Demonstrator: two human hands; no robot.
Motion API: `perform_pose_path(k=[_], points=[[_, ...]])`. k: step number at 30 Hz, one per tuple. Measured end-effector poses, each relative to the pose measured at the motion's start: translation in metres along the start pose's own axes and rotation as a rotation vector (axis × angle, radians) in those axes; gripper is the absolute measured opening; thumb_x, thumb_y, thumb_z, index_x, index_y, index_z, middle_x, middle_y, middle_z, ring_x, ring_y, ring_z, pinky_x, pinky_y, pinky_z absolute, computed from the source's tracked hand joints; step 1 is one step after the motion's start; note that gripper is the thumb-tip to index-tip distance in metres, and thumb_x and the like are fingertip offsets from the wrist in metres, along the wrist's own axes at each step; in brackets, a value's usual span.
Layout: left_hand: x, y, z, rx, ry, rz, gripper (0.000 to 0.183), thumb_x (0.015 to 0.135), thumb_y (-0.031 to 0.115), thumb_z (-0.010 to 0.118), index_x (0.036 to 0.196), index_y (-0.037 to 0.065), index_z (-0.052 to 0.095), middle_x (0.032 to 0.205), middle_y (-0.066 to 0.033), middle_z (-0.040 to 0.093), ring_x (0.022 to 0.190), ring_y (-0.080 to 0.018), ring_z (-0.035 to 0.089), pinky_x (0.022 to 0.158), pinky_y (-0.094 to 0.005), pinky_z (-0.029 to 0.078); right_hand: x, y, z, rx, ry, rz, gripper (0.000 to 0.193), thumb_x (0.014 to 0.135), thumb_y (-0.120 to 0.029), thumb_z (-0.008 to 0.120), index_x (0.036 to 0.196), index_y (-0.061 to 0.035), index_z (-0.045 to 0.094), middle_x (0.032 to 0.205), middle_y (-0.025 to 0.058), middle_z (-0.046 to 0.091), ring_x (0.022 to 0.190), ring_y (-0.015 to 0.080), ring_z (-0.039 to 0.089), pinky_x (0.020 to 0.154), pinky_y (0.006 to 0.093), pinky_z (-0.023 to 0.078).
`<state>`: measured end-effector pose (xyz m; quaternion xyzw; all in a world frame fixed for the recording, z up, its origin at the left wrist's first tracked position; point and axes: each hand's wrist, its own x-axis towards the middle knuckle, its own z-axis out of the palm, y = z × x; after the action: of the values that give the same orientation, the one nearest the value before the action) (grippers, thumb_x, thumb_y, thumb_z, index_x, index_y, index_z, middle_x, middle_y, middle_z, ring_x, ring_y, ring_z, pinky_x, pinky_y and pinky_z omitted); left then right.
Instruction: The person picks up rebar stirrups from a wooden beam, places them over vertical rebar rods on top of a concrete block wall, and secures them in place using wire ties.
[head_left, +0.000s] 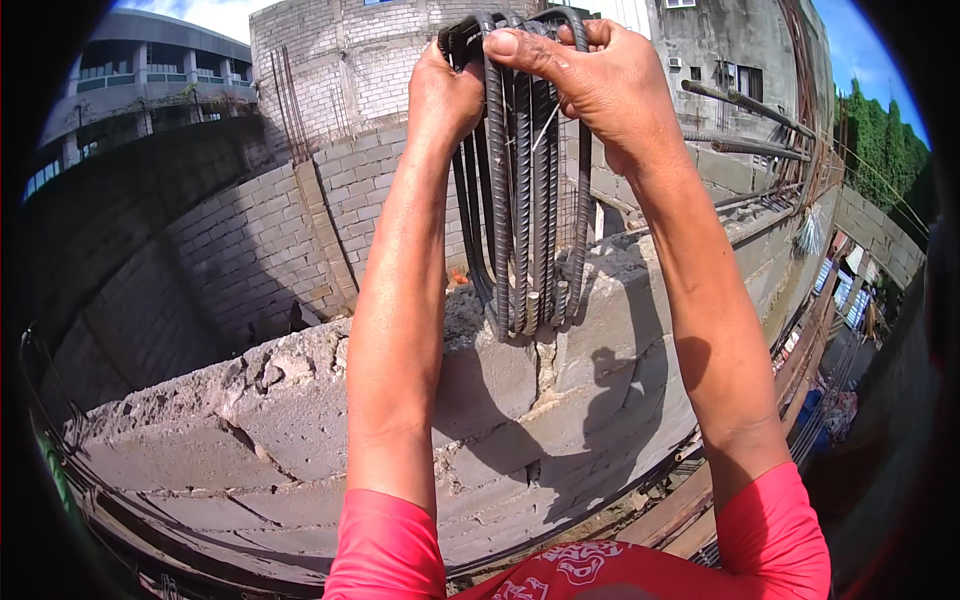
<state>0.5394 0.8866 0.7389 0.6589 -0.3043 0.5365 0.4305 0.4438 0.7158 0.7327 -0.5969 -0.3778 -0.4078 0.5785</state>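
A bundle of bent steel rebar stirrups hangs upright before me, above the top edge of a concrete block wall. Gripping its upper left corner is my left hand, its fingers mostly hidden behind the bars. My right hand is closed on the upper right, with the thumb laid across a bent top bar and the fingers curled behind. A thin light wire slants among the bars below my right thumb. The lower bends of the stirrups overlap the rough wall top in view; whether they touch it is unclear.
Long rebar rods stick out at the right above the wall. Wooden planks lie along the wall's near side. Beyond stands another block wall with upright rebar. Assorted materials sit low at the right.
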Motion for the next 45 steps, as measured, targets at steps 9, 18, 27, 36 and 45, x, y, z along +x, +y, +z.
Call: perform_pose_path(k=[9, 18, 27, 36, 45], points=[[0.002, 0.007, -0.015, -0.266, -0.094, -0.039, 0.02, 0.085, 0.016, 0.072, 0.1, 0.003, 0.068, 0.09, -0.0038, 0.072, 0.083, -0.0125, 0.066, 0.075, -0.03, 0.052, 0.02, -0.05, 0.009, -0.892, -0.297, -0.086, 0.058, 0.094, -0.061, 0.055, 0.118, -0.0118, 0.072, 0.108, 0.017, 0.073, 0.103, 0.0265, 0.068, 0.092, 0.041, 0.054], [0.008, -0.009, 0.007, -0.082, 0.064, -0.039, 0.025, 0.086, 0.01, 0.07, 0.11, 0.006, 0.069, 0.104, -0.015, 0.074, 0.1, -0.0279, 0.071, 0.088, -0.0382, 0.053, 0.076, -0.012, 0.013, -0.057, -0.401, -0.07, 0.049, 0.099, -0.049, 0.055, 0.104, -0.0038, 0.071, 0.098, 0.019, 0.072, 0.084, 0.0265, 0.069, 0.073, 0.0398, 0.059], [0.018, -0.02, -0.009, -0.733, -0.095, -0.237, 0.046, 0.096, 0.034, 0.045, 0.106, -0.005, 0.068, 0.096, -0.0117, 0.069, 0.088, -0.0174, 0.061, 0.088, -0.0321, 0.046, 0.055, -0.067, 0.026, -0.964, -0.428, -0.188, 0.037, 0.097, -0.039, 0.054, 0.103, -0.0071, 0.073, 0.1, 0.0164, 0.073, 0.09, 0.0265, 0.07, 0.079, 0.0397, 0.056], [0.066, -0.009, -0.028, -0.251, 0.003, 0.415, 0.05, 0.097, 0.026, 0.034, 0.131, -0.002, 0.056, 0.121, -0.0145, 0.066, 0.112, -0.0207, 0.062, 0.1, -0.0327, 0.045, 0.064, -0.055, 0.018, -0.777, -0.415, -0.45, 0.037, 0.095, -0.036, 0.049, 0.104, -0.0094, 0.073, 0.105, 0.0158, 0.073, 0.093, 0.0317, 0.069, 0.086, 0.0442, 0.054], [0.062, 0.017, -0.004, -0.522, -0.324, -0.141, 0.059, 0.104, 0.048, 0.038, 0.125, -0.002, 0.061, 0.114, -0.0126, 0.069, 0.099, -0.0184, 0.067, 0.088, -0.0303, 0.053, 0.054, -0.002, -0.052, 0.696, -0.434, -0.093, 0.023, 0.096, -0.017, 0.059, 0.107, 0.0, 0.07, 0.099, 0.0128, 0.072, 0.091, 0.0195, 0.068, 0.079, 0.0319, 0.055]])
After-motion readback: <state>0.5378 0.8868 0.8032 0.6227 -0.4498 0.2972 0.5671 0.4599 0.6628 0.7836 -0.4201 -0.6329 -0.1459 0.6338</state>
